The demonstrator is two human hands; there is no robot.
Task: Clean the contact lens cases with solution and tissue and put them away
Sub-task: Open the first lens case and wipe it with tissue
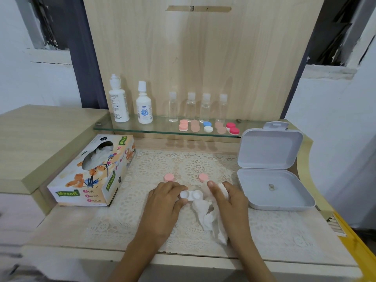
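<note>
The left grip (166, 200) pinched the case (191, 195) at its left end. The right grip (232, 200), just right of the case, clutched the tissue (205, 215). Twisting the tissue into each well, with the case steadied, would likely clean best. Two caps (169, 177) lay just beyond the case.

White solution bottles (119, 100): 2.
Small clear bottles (173, 107): 4.
Closed lens cases (208, 127): 5, apparently; the two peach-coloured ones are blurred, so this count is probable, not certain.
Loose pink caps (169, 177): 2.
Uncapped white case base (191, 194): 1, with two wells.
Tissue box (91, 174): 1.
Crumpled tissue (205, 214): 1.
Hinged storage box (270, 151): 1.
Small items inside the box: unclear, one or two.
</note>
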